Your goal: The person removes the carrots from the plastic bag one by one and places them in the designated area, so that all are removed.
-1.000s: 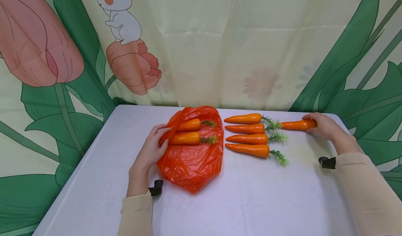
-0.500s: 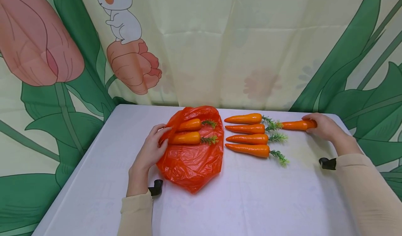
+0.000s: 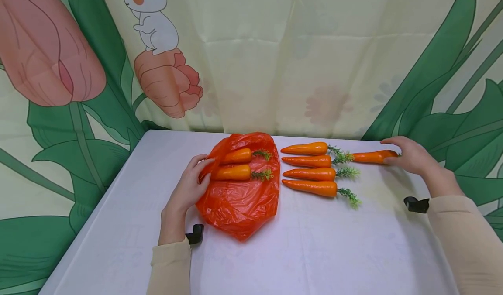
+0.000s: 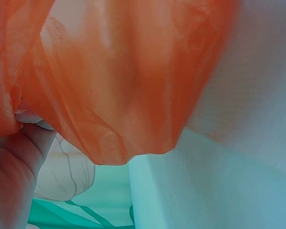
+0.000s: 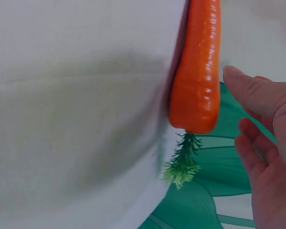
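Observation:
My left hand [image 3: 188,183] pinches the edge of a thin red plastic bag [image 3: 243,207] lying on the table. Two orange carrots [image 3: 232,173] with green tops stick out of its mouth toward the right; their tips are hidden inside the bag. In the left wrist view, the translucent bag [image 4: 114,95] fills most of the picture, its edge tucked between thumb and fingers. My right hand [image 3: 412,155] is spread around the thick end of a single carrot [image 3: 369,156] on the far right. The right wrist view shows the fingers standing apart from that carrot [image 5: 198,81].
Several carrots [image 3: 310,173] lie in a stacked row right of the bag, tips pointing left. The single carrot's tip meets their leafy tops [image 3: 346,157]. A white cloth covers the table [image 3: 314,247]. A printed curtain [image 3: 251,68] hangs behind its back edge.
My right hand has loosened from the single carrot, its fingers spreading as it shifts slightly right. The left hand and bag have stayed where they were.

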